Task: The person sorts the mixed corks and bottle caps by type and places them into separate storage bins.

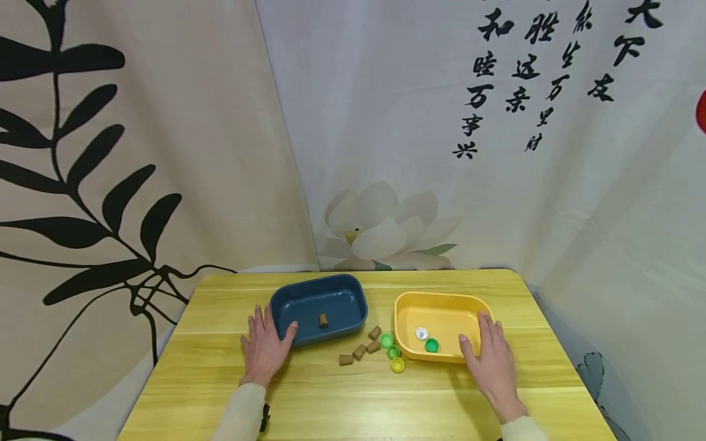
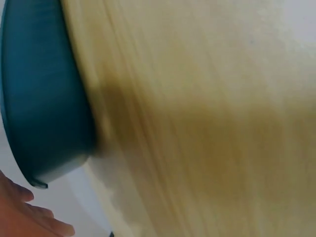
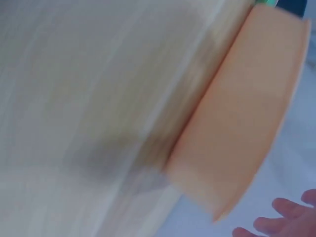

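The left hand [image 1: 265, 349] lies flat on the yellow wooden worktop [image 1: 331, 404], at the near left corner of the blue tray [image 1: 320, 309]. Its fingers are straight and spread, and the thumb touches the near wall of the tray; the grip is wide and holds nothing. The right hand [image 1: 493, 364] lies in the same way at the near right corner of the yellow tray [image 1: 441, 331]. Its fingers are also straight, and the fingertips seem to rest on the rim of the tray, so this grip is wide and empty too. It looks as if each hand steadies its own tray.

One brown cork [image 1: 323, 320] stands inside the blue tray. A white cap [image 1: 421, 334] and a green cap [image 1: 432, 346] lie inside the yellow tray. Between the two trays, on the bare worktop, lie four more corks [image 1: 360, 351] and three more loose caps [image 1: 393, 352], two green and one yellow, close together.

The wrist views are blurred. The left one shows the outer wall of the blue tray [image 2: 44, 98] and some fingertips [image 2: 29, 217]; the right one shows the wall of the yellow tray [image 3: 242, 123].

Behind the worktop hang printed cloths with leaves, a lotus and writing.
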The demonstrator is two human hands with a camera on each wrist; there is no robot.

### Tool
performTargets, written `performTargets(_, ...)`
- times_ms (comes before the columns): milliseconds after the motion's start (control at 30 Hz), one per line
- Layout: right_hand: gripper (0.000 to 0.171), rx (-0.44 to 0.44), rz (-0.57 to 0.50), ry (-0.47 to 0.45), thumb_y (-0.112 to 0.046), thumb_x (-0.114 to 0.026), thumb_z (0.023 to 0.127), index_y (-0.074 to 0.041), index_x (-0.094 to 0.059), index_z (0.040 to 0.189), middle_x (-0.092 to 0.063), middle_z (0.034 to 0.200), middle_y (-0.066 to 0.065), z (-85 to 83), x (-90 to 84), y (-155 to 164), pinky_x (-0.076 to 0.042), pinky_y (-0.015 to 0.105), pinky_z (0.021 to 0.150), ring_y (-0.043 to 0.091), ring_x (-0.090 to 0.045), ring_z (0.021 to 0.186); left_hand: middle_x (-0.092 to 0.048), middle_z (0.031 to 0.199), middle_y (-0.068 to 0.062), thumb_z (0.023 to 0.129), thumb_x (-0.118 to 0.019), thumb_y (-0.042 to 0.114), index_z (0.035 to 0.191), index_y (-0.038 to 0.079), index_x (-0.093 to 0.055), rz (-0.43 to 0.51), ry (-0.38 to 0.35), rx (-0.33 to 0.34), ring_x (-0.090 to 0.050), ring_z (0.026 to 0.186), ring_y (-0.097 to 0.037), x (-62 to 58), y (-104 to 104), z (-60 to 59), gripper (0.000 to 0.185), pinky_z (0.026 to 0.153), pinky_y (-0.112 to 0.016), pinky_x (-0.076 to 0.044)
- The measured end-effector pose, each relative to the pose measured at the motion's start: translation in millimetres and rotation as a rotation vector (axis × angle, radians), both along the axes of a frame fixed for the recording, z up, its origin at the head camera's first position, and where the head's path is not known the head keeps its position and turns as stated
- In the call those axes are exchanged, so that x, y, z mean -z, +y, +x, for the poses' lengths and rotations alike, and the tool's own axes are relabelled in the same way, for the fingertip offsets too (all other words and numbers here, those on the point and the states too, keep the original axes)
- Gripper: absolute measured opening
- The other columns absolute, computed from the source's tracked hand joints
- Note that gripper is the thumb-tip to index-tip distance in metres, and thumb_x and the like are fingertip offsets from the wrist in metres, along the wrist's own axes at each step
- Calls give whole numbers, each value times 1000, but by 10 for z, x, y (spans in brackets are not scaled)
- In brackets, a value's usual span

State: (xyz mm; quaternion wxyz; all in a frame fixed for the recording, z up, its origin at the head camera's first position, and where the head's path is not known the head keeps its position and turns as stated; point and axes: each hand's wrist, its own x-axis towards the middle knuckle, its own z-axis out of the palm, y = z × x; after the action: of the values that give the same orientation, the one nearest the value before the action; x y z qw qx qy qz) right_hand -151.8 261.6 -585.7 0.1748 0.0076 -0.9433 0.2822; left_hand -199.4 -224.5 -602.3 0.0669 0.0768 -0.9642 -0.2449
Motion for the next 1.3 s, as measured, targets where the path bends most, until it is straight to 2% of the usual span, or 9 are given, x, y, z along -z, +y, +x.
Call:
performTargets(133,72,-50,36,90,-37,-59,104,-2,-33,160,-40,159,27,76,-43,-247,-31,74,108,55,-30,146,-3,171,-25,99,-44,71,165,0,-11,-2,-26,15,-8,153,-53,43,-6,1,102,111,-82,-12)
performTargets(367,68,-156,107,202,-35,-65,99,-5,-43,156,-47,157,18,194,-81,-724,-34,69,109,48,-36,146,3,172,-21,99,-46,71,166,3,-7,-25,-22,38,-7,154,-52,104,24,-7,103,110,-83,-11)
performTargets(533,66,-255,132,278,-40,-62,100,-5,-48,154,-51,154,16,247,-68,-1022,-39,68,107,45,-42,143,3,173,-20,98,-44,73,166,3,-8,-56,-31,51,-8,154,-52,136,48,-11,104,110,-83,-11)
performTargets(667,62,-332,163,300,-47,-57,102,-6,-55,149,-56,150,15,260,-2,-1238,-42,66,105,45,-47,140,-3,172,-22,98,-48,72,165,2,-14,-62,2,57,-12,153,-54,170,45,0,103,108,-85,-14)
performTargets(800,58,-407,211,276,-44,-64,100,-9,-59,145,-59,147,13,275,45,-1435,-45,65,104,42,-48,140,-5,172,-22,98,-49,70,165,2,-16,-57,9,59,-13,152,-54,171,39,3,102,108,-85,-15)
performTargets(967,58,-483,271,244,-38,-76,93,-13,-61,143,-62,143,10,247,92,-1661,-47,64,102,41,-51,137,1,173,-20,98,-45,73,166,3,-10,-58,-27,66,-9,153,-53,161,29,0,103,110,-83,-12)
performTargets(1167,62,-532,438,145,-47,-73,94,-20,-57,147,-59,146,3,163,184,-1856,-46,62,104,39,-50,139,1,172,-20,99,-45,72,166,3,-11,-56,-32,68,-10,153,-53,163,36,-3,102,110,-83,-13)
performTargets(1300,67,-554,493,69,-48,-72,94,-21,-52,152,-57,150,4,114,208,-1943,-43,65,106,41,-47,141,-1,172,-20,99,-47,71,166,4,-12,-58,-36,62,-11,154,-52,173,35,-3,101,110,-83,-13)
